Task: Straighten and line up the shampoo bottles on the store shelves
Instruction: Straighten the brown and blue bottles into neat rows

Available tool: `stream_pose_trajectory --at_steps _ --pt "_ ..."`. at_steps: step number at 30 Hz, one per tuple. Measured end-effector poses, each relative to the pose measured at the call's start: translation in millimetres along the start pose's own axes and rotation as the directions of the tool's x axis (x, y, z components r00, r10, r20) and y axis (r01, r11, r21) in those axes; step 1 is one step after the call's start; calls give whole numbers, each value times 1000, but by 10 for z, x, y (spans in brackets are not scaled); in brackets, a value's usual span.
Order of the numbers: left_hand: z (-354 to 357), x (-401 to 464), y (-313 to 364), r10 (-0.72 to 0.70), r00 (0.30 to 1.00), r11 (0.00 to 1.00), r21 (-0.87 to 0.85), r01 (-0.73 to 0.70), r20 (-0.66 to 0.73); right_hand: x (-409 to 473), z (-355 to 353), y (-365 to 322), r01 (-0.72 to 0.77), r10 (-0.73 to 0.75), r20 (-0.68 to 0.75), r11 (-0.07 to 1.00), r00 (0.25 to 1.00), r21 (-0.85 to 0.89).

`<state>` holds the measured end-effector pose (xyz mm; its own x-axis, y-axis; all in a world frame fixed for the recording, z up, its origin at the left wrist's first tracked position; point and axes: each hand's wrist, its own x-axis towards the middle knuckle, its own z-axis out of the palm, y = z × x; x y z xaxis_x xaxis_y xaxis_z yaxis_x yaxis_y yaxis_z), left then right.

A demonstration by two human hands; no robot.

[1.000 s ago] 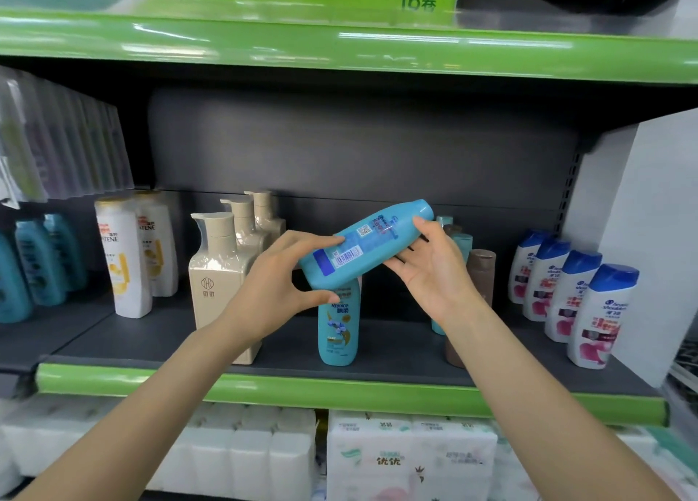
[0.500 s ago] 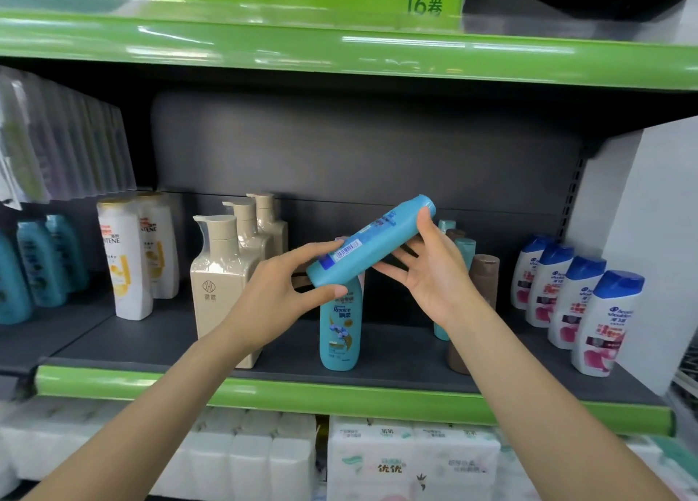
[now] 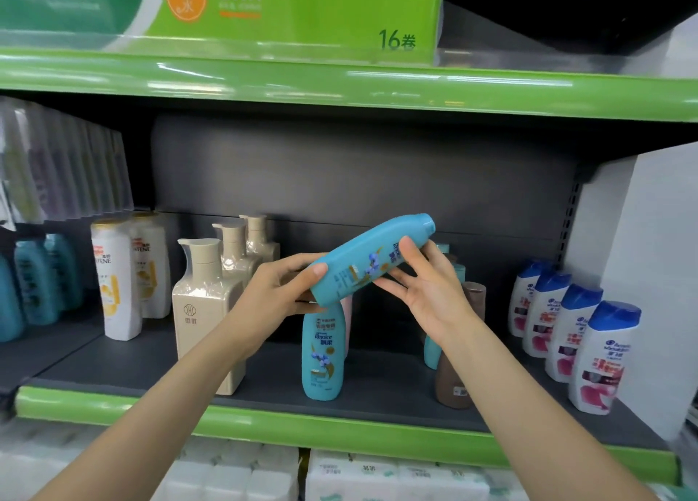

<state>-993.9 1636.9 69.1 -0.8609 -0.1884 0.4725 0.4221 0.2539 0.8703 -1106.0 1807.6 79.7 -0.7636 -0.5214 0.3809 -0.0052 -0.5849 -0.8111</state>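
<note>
Shampoo: 1 teal bottle (image 3: 372, 260) held, 4 blue-capped bottles (image 3: 570, 344), perhaps 3 beige bottles (image 3: 211, 311).

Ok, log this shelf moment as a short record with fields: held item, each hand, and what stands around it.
held item: teal bottle, tilted, cap up to the right, front label facing the camera
left hand: grip round the bottle's base
right hand: thumb and fingers pinch the bottle's upper part
below: matching teal bottle upright on the shelf
left of it: beige pump bottles
right: row of white blue-capped bottles
</note>
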Motion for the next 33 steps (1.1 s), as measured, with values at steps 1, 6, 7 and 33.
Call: stream_pose_trajectory --at_steps 1,6,7,33 --pt "17 33 -1 19 999 999 29 -18 -32 21 -11 -7 12 -12 -20 1000 1000 -1" --pt "84 178 -42 142 968 977 184 -105 -206 148 -41 -29 84 -83 -65 996 994 8" --pt "85 207 -72 164 959 960 259 -103 -229 174 -37 -25 97 -96 -75 995 993 9" --pt "-250 1113 -531 -38 996 669 743 -31 76 1156 -204 623 162 -355 -412 886 839 -434"
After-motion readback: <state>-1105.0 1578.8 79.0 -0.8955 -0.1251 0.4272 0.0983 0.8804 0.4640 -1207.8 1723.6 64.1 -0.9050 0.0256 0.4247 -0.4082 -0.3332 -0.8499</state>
